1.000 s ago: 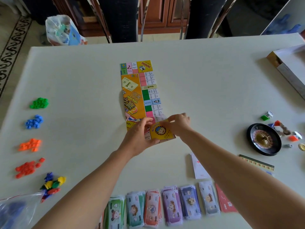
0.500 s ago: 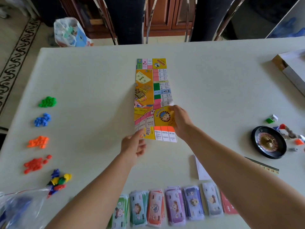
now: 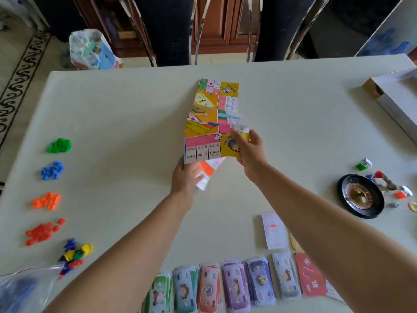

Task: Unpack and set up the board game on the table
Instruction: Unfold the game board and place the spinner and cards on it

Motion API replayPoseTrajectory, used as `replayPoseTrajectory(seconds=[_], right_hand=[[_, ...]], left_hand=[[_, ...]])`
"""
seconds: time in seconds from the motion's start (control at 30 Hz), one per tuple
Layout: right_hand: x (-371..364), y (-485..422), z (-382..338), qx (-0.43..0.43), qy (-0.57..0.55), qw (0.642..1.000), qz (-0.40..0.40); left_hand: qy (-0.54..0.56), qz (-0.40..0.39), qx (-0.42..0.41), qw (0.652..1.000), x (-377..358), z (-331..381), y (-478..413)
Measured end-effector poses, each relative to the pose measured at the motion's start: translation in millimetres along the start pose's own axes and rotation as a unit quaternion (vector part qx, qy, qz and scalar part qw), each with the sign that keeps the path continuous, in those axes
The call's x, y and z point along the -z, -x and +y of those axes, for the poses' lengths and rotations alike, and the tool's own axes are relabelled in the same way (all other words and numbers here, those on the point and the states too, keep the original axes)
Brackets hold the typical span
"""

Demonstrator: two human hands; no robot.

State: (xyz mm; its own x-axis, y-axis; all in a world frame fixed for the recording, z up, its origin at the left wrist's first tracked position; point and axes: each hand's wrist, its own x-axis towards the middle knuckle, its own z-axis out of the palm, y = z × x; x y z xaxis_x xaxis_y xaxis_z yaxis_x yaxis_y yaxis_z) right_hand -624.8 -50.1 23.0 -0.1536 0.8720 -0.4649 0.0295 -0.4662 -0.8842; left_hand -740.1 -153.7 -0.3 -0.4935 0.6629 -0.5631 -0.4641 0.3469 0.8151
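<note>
A folded paper game board (image 3: 209,118), yellow with pink, green and white squares, lies as a long strip in the middle of the white table (image 3: 117,114). Its near end is lifted off the table and partly unfolded. My left hand (image 3: 186,179) grips the near lower-left flap from below. My right hand (image 3: 247,150) pinches the near right edge, thumb on the yellow corner square. Several stacks of play money (image 3: 225,285) lie in a row along the near edge.
Piles of green (image 3: 59,145), blue (image 3: 52,170), orange (image 3: 46,201) and red (image 3: 41,231) pieces line the left side, with coloured pawns (image 3: 74,256) and a plastic bag (image 3: 20,290) below. At right are a roulette wheel (image 3: 361,196), small tokens, cards (image 3: 273,231) and the open box (image 3: 397,102).
The near end of the board has been unfolded further and lifted. My left hand moved back up under the flap and took hold of it; my right hand keeps its grip on the right edge.
</note>
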Motion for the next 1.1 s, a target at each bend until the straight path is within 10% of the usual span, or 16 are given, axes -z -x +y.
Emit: replayPoseTrajectory(seconds=[0.2, 0.33, 0.57, 0.77, 0.9, 1.1], right_hand=[[15, -2, -21, 0.091, -0.037, 0.995, -0.024], [36, -3, -7, 0.087, -0.004, 0.996, -0.016], [79, -6, 33, -0.049, 0.100, 0.992, 0.055], [94, -24, 49, -0.073, 0.322, 0.937, 0.116], [71, -17, 45, 0.128, 0.583, 0.793, 0.120], [18, -4, 57, 0.209, 0.558, 0.798, -0.097]], left_hand=[[-0.320, 0.130, -0.354, 0.869, 15, 13, -16], [-0.440, 0.150, -0.421, 0.779, 24, -8, -10], [-0.133, 0.086, -0.154, 0.975, 46, -37, -4], [0.026, 0.248, 0.028, 0.968, 58, -36, -15], [-0.086, 0.180, 0.022, 0.980, 49, -31, -15], [-0.208, -0.063, 0.113, 0.970, 38, -33, -1]])
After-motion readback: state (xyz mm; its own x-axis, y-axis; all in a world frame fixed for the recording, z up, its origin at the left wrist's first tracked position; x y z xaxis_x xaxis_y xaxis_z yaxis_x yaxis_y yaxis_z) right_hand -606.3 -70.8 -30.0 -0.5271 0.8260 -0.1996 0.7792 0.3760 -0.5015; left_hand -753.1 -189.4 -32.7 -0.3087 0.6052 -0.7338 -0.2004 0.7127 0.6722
